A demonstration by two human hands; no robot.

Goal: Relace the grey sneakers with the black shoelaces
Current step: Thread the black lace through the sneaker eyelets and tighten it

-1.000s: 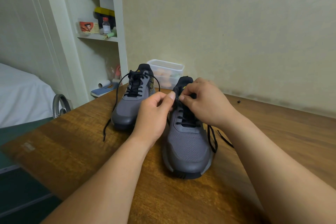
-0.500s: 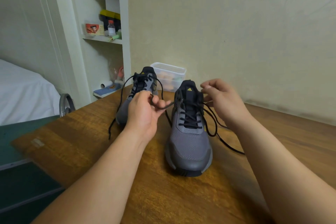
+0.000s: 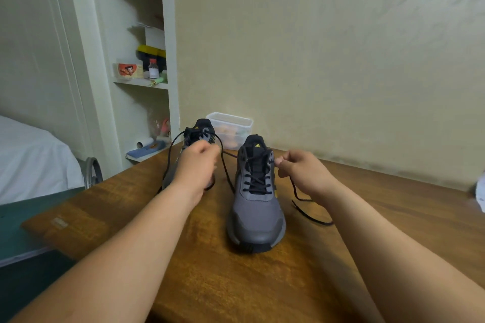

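While both hands are working at the top of the nearer grey sneaker [image 3: 256, 214], a person is sitting at a wooden table [image 3: 223, 286] and looking down over their forearms. This sneaker is standing upright on its sole near the middle of the table. Its long axis is running straight away from the person, with the toe pointing back at them and the tongue and heel toward the wall.

A black shoelace [image 3: 256, 178] is already crossing through the eyelets up to the collar. Its two free ends are coming out sideways, across the shoe's length. The left hand [image 3: 195, 169], fingers curled, is pinching one end out to the left, with a short strand stretching between it and the top eyelet. The right hand [image 3: 304, 174] is pinching the other end between thumb and forefinger just beside the shoe and is the nearer of the two. Spare lace is trailing from it onto the table.

Tightening or tying next would probably mean bringing both hands inward over the tongue.

A second grey sneaker [image 3: 200, 130], also laced in black, is standing behind the left hand, partly hidden. A clear plastic container [image 3: 232, 123] is sitting against the wall.
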